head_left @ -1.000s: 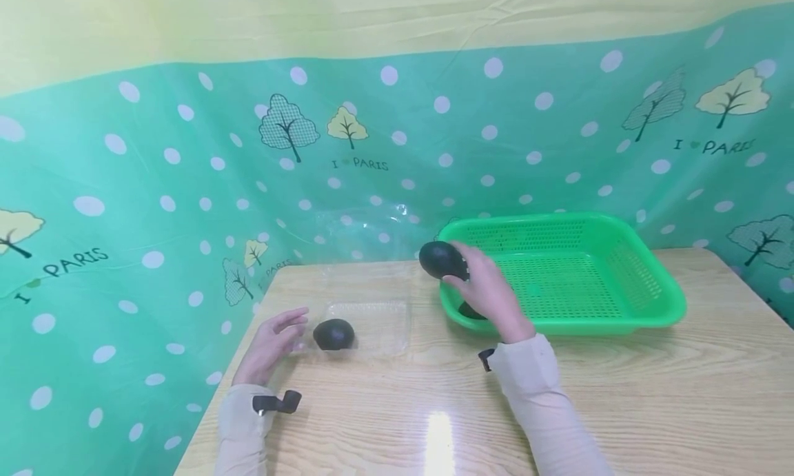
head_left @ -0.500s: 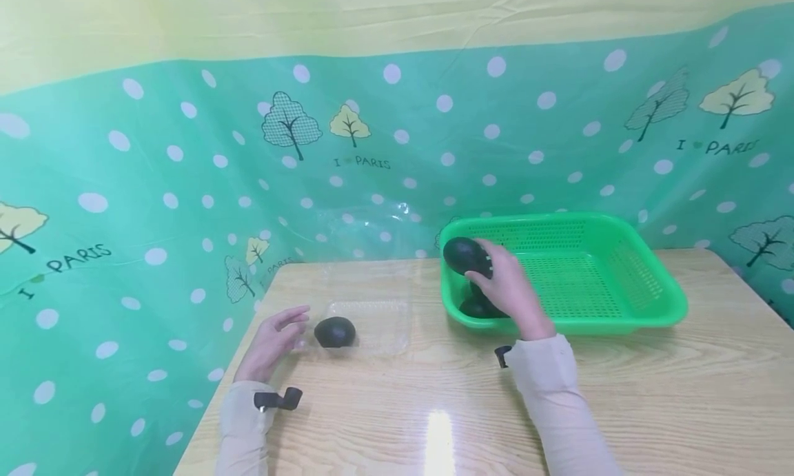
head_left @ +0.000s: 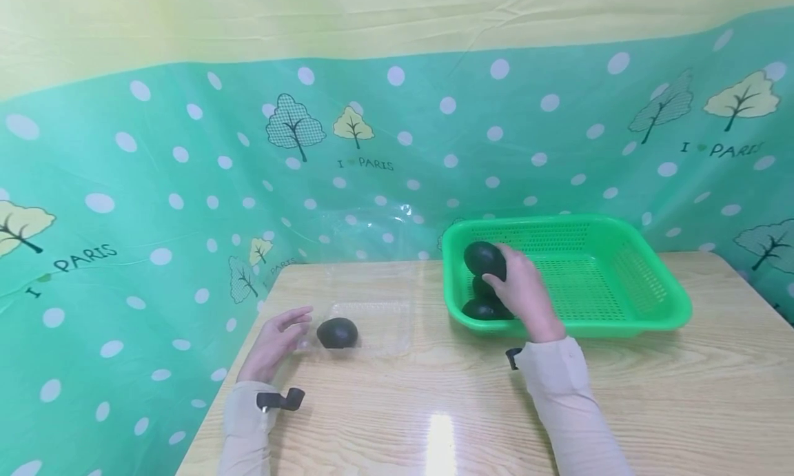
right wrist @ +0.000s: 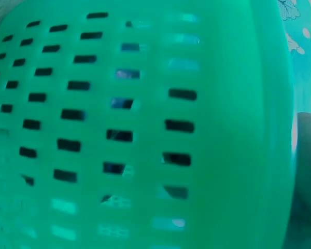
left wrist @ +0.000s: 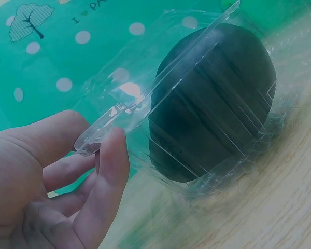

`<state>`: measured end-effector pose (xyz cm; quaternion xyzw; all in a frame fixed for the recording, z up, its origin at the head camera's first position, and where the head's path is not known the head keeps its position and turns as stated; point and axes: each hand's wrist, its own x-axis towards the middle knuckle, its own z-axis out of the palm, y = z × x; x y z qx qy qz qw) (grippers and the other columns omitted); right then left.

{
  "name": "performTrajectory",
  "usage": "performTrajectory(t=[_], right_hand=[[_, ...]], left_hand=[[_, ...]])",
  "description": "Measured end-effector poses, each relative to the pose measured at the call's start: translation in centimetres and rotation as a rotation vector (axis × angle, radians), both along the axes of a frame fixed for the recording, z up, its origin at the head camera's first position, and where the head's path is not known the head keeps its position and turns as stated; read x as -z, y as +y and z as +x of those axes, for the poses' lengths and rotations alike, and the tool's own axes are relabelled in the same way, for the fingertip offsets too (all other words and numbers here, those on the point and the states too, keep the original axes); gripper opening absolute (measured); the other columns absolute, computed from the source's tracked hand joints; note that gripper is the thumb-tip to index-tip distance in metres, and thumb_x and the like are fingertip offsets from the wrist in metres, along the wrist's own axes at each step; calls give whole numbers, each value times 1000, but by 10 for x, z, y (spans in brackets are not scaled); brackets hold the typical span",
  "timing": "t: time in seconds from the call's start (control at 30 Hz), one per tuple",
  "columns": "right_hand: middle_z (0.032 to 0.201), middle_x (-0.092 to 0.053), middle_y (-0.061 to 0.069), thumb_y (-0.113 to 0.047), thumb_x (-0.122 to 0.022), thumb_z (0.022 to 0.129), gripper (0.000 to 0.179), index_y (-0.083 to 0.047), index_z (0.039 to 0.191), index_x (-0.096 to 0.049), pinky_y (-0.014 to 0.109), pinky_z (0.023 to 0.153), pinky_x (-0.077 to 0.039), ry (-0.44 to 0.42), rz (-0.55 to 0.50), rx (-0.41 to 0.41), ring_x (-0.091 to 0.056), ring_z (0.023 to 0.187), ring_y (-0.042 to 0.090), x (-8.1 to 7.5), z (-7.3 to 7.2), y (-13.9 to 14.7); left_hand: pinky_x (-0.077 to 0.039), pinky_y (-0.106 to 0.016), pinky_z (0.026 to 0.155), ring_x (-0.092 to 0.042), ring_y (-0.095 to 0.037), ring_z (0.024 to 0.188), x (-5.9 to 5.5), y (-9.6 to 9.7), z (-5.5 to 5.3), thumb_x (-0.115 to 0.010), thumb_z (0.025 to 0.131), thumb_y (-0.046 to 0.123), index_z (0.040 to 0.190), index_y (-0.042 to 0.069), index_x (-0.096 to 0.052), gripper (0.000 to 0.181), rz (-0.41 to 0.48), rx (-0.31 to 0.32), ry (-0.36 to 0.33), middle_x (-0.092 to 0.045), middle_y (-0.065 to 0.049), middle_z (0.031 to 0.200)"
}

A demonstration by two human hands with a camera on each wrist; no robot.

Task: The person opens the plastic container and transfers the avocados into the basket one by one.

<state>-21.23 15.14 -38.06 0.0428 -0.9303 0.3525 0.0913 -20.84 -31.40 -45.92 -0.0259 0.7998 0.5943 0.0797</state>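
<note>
My right hand (head_left: 527, 293) grips a dark avocado (head_left: 484, 257) inside the left end of the green basket (head_left: 673, 304). Below it, more dark avocados (head_left: 484, 310) lie against the basket's near left corner, partly hidden by the hand. In the right wrist view the slotted basket wall (right wrist: 228, 129) fills most of the picture, and the hand's grip is hidden. At the left, my left hand (head_left: 269, 348) pinches the rim of a clear plastic clamshell box (left wrist: 101, 132) between thumb and finger. One avocado (head_left: 337, 333) sits in the box's left end.
The clamshell's clear lid (head_left: 372, 238) stands raised at the back, near the polka-dot curtain (head_left: 205, 145). A wooden table (head_left: 384, 407) carries both containers, with a gap between box and basket. Its left edge runs beside my left forearm.
My right hand has carried its avocado rightward from the basket's left rim to inside the basket, uncovering other avocados there. The left hand has stayed at the clamshell box.
</note>
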Motion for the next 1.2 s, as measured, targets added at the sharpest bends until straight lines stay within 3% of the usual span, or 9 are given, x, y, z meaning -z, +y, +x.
performTrajectory(t=[0.67,1.2], right_hand=[[142,-44,37,-13,-64,96,62,12,145,-35,65,106,-38,-43,30,30,-41,130,54,3,-3,15],[140,-44,39,-14,-62,97,61,15,144,-34,67,105,-38,-67,25,49,-42,129,55,4,-7,27]], left_hand=[[-56,-26,87,-58,-21,112,0,-2,0,-56,96,11,145,7,-48,50,0,-1,-2,-49,-22,142],[-54,-25,87,-56,-27,118,-1,-1,-1,-57,96,12,145,8,-48,50,-12,0,-4,-50,-22,143]])
